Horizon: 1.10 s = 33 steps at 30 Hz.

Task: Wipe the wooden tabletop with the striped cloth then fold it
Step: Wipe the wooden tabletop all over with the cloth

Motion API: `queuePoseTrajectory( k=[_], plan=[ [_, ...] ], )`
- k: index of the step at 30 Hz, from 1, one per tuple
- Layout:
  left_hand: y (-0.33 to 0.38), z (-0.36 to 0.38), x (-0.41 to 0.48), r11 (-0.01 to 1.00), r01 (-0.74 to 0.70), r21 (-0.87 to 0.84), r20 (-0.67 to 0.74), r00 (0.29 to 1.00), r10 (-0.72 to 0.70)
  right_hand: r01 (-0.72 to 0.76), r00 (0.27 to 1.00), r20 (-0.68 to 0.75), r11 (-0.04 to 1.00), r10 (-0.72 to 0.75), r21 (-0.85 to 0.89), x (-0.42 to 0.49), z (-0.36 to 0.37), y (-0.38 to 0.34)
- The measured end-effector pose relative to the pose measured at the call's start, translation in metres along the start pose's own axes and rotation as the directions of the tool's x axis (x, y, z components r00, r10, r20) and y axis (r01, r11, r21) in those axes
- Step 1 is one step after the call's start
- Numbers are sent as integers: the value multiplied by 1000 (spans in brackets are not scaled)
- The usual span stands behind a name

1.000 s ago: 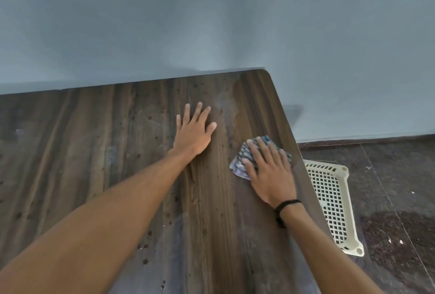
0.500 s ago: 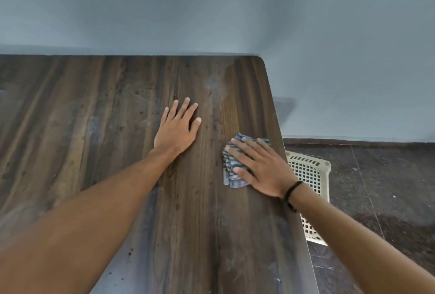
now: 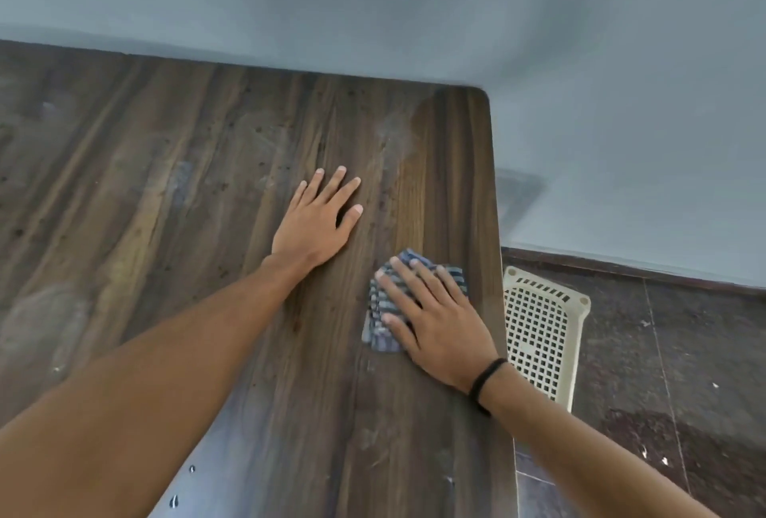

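Evidently wiping is underway: the right hand [image 3: 441, 329] presses flat, fingers [image 3: 404, 281] spread, on the bunched striped cloth [image 3: 379, 320]. The left hand [image 3: 317, 223] rests open on the wooden bench [image 3: 166, 206] beside it, holding nothing; dusty smears lie beyond the fingers, and folding remains.

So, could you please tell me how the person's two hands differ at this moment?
The left hand lies flat on the bare wooden tabletop, while the right hand presses on the striped cloth. The right wrist wears a black band; the left wrist is bare. Both hands are open, palm down.
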State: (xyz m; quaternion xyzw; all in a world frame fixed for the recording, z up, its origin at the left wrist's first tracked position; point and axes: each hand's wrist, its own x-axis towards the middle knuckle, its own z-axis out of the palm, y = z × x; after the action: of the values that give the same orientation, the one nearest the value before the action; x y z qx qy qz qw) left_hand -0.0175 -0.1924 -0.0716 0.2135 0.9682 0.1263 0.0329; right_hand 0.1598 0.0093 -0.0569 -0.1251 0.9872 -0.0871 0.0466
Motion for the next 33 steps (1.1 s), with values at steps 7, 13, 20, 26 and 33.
queuePoseTrajectory(
  k=[7, 13, 20, 26, 33],
  plan=[
    [1, 2, -2, 1000, 7, -13, -10, 1000, -7, -175, 984, -12, 984, 176, 33, 9, -2, 11],
    [3, 1, -2, 1000, 13, -20, -10, 1000, -14, -354, 931, -59, 931, 360, 91, 5, -7, 42],
    [1, 0, -3, 1000, 14, -27, -1, 1000, -14, -376, 920, -80, 923, 383, 87, -10, -1, 26],
    [2, 1, -3, 1000, 8, -26, -13, 1000, -9, -308, 946, -83, 949, 313, 67, -24, 1, 24],
    [16, -13, -12, 998, -13, -57, 49, 999, 16, -224, 971, -75, 973, 228, 61, -29, 4, 15]
  ],
)
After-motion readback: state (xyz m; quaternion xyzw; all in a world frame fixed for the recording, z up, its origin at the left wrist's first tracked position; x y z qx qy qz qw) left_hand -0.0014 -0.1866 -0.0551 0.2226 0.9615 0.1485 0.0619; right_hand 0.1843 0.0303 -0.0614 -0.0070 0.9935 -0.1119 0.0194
